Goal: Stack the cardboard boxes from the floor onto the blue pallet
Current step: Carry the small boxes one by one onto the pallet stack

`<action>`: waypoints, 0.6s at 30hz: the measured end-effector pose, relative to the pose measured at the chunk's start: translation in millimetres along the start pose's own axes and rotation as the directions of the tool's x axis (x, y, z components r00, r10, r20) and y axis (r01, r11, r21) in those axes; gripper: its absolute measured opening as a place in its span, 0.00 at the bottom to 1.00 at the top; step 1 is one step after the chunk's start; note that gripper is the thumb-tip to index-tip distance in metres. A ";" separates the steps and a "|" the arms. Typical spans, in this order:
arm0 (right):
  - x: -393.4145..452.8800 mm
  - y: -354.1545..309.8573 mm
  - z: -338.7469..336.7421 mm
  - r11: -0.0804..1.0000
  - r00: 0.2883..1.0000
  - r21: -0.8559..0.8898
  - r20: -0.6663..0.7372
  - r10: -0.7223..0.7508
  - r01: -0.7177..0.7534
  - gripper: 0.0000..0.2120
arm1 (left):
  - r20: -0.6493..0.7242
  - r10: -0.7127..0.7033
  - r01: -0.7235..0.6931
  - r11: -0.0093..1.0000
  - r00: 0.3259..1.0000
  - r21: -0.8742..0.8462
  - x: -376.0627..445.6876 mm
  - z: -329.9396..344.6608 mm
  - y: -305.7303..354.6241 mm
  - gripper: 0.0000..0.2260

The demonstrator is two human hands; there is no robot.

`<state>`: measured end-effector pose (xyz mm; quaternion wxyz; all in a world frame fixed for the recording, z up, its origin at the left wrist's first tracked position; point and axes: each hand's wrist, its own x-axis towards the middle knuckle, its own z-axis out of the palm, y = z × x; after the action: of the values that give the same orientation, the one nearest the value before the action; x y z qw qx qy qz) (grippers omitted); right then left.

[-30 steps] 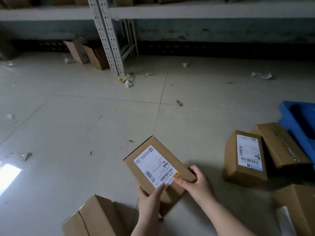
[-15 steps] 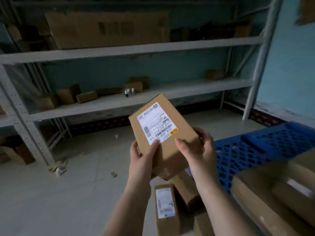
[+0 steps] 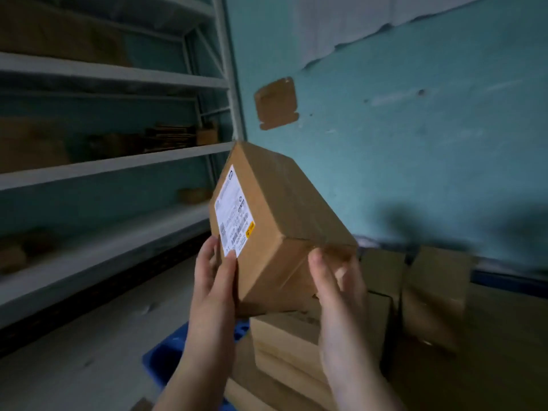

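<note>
Up off the floor and swung round to the stacked boxes (image 3: pixel 284 345) at the blue pallet (image 3: pixel 161 363) near corner, so placing looks next. Cardboard box (image 3: pixel 275 229) tilted, white label leftward, gripped between left hand (image 3: pixel 215 280) and right hand (image 3: pixel 338 289), fingers curled on its lower end.

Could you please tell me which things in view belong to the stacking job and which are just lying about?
Part of the job:
- labelled cardboard box, held by left hand and right hand
- stacked boxes
- blue pallet

Lying about:
- shelving rack
- cardboard piece on the wall
</note>
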<state>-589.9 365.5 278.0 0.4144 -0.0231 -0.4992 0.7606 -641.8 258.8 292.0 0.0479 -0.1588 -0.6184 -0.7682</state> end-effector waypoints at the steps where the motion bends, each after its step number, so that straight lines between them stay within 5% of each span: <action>1: 3.7 -6.9 -14.9 1.000 0.999 -0.010 -0.041 0.018 -0.019 0.31 | 0.030 0.013 -0.014 0.999 0.999 0.038 -1.9 17.9 -2.2 0.16; 3: 10.0 -20.6 -44.5 0.998 0.987 -0.055 -0.160 0.027 -0.037 0.41 | 0.116 0.016 -0.032 0.990 0.993 0.136 -9.6 54.7 -7.1 0.15; 6: 12.9 -38.0 -84.0 0.983 0.957 -0.181 -0.284 -0.063 0.011 0.31 | 0.229 -0.090 0.039 0.975 0.969 0.219 -23.5 104.0 -16.7 0.17; 10: 6.6 -43.4 -128.0 0.948 0.911 -0.317 -0.390 -0.133 0.002 0.36 | 0.338 -0.279 0.237 0.958 0.899 0.163 -38.7 155.4 -33.5 0.18; 13: 0.5 -37.3 -151.2 0.922 0.880 -0.387 -0.448 -0.156 -0.033 0.30 | 0.415 -0.318 0.254 0.946 0.852 0.204 -53.1 164.7 -53.6 0.18; 18: -20.0 1.8 -188.2 0.868 0.827 -0.465 -0.548 -0.127 -0.175 0.32 | 0.251 -0.370 0.309 0.917 0.895 0.250 -75.5 154.3 -105.7 0.17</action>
<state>-493.4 491.5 174.9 0.5123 -0.3581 -0.5327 0.5706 -570.4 422.9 198.9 -0.1637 -0.1540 -0.7122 -0.6650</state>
